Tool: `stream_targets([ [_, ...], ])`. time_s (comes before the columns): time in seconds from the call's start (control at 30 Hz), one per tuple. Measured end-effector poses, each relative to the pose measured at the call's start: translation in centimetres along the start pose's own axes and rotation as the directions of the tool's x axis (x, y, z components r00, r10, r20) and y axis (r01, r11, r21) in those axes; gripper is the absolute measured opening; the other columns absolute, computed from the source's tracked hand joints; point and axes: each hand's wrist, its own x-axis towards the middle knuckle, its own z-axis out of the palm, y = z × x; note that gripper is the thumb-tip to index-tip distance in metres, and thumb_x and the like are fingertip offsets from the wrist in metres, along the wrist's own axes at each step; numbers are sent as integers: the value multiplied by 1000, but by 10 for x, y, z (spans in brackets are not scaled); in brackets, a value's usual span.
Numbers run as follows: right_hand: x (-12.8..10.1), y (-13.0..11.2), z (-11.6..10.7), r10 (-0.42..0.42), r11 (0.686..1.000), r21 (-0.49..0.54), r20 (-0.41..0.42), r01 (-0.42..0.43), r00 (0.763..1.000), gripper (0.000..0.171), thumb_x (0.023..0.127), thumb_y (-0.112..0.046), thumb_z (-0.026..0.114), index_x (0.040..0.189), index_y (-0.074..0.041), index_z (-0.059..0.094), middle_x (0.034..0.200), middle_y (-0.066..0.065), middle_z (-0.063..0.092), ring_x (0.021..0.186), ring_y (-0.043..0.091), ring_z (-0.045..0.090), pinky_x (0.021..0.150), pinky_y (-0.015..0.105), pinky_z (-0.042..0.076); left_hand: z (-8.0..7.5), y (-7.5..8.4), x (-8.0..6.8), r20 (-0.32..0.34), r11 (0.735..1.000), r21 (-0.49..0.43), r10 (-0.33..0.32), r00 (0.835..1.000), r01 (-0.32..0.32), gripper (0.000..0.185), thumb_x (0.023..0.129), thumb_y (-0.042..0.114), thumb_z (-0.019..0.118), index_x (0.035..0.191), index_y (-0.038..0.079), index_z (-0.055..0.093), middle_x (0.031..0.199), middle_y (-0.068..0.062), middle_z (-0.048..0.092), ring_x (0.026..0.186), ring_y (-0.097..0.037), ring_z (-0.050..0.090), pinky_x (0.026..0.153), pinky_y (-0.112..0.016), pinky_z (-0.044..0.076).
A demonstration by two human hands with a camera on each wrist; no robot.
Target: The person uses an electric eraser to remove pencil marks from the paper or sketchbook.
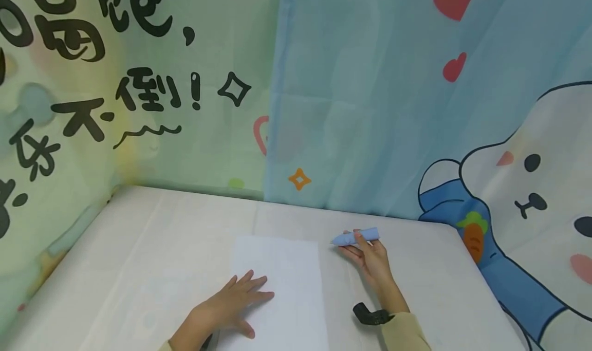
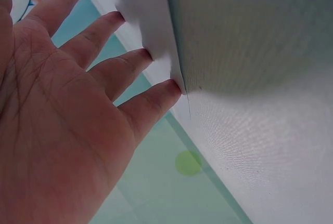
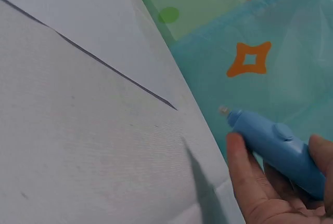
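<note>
Desk (image 1: 139, 248), white cloth-covered, backed by cartoon-printed curtains (image 1: 370, 109) in green and blue. One white sheet of paper (image 1: 282, 269) lying flat near the middle of the desk. Left hand (image 1: 236, 302) resting palm-down on the lower left part of the sheet, fingers (image 2: 104, 42) straight and spread, tips touching the paper. Right hand (image 1: 370, 261) to the right of the sheet, palm up on the desk, fingers loosely curled about a blue pen-shaped tool (image 1: 356, 236); thumb (image 3: 242, 167) and one finger lie against its barrel. Tool lies across the fingertips, pointed end toward the paper, just beside the sheet's upper right corner and apart from it. Black wrist strap (image 1: 370, 315) on the right wrist.
</note>
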Motion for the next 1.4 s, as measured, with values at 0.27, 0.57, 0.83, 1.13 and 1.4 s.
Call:
stream_targets([
  [0.27,7,-4,10,17,1000,-9,11,-17,1000,33,94,8,54,122,3,38,105,2,65,99,12,69,90,34,55,-8,0,4,-22,1000,-2,14,1000,-14,80,68,28,83,141,14,52,154,-15,37,145,-42,22,113,-64,21],
  [0.57,1,2,23,-24,991,-133,-67,15,997,38,87,15,60,120,7,42,97,4,71,93,10,70,85,31,57,-7,0,3,-8,1000,-15,22,1000,-22,80,68,26,83,141,12,52,154,-16,36,145,-43,21,113,-64,19],
  [0.83,2,14,36,-64,992,-120,-140,47,988,39,84,19,59,118,8,43,86,-3,71,88,9,70,81,31,58,-6,1,3,11,1000,-5,5,1000,-5,79,69,26,83,141,12,52,155,-15,36,145,-42,21,114,-62,19],
  [1.13,2,28,41,-81,991,-120,-153,63,985,38,85,18,59,118,7,44,85,-8,71,87,6,70,79,29,59,-4,-1,0,31,1000,0,-21,999,21,79,69,25,84,141,12,53,155,-14,36,146,-41,21,115,-60,19],
  [1.4,5,31,45,-64,992,-120,-155,45,986,40,84,18,61,118,8,44,84,-7,71,87,7,70,79,30,59,-6,-1,-1,30,1000,-21,-18,999,18,80,68,25,84,140,12,53,155,-15,36,145,-42,21,114,-62,18],
])
